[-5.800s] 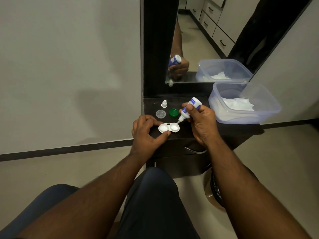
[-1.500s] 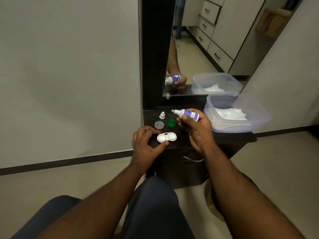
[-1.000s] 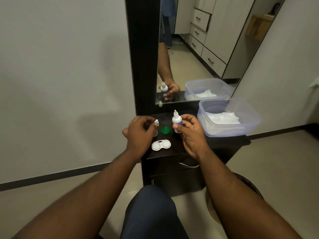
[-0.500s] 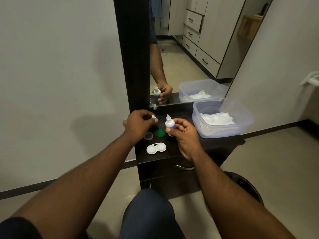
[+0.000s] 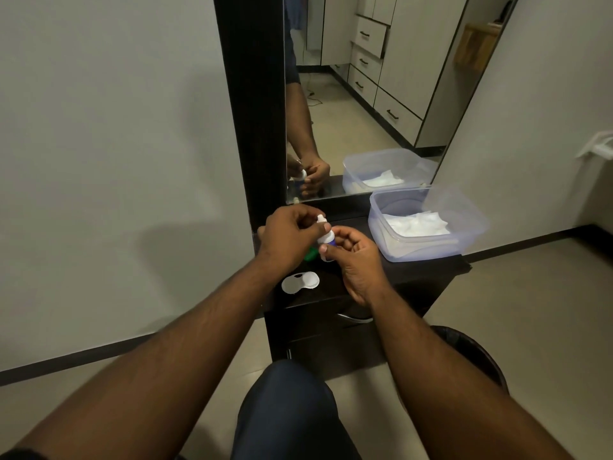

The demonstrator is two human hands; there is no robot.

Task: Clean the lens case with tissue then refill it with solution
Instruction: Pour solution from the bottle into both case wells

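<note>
The white lens case (image 5: 300, 282) lies open on the dark cabinet top (image 5: 414, 272), near its front edge, with no hand on it. Just behind it my right hand (image 5: 353, 260) grips the small white solution bottle (image 5: 326, 239) upright. My left hand (image 5: 292, 235) pinches the little white bottle cap (image 5: 321, 219) at the bottle's tip. A green case lid (image 5: 311, 254) peeks out under my left hand; the clear lid is hidden.
A clear plastic tub (image 5: 428, 224) with white tissues (image 5: 416, 225) stands at the right of the cabinet top. A tall mirror (image 5: 365, 94) rises behind and reflects my hands. A dark bin (image 5: 471, 353) sits on the floor at the right.
My left hand let go of the lens case, picked the white cap off the cabinet and brought it onto the bottle tip. My right hand turned the bottle from tilted to upright.
</note>
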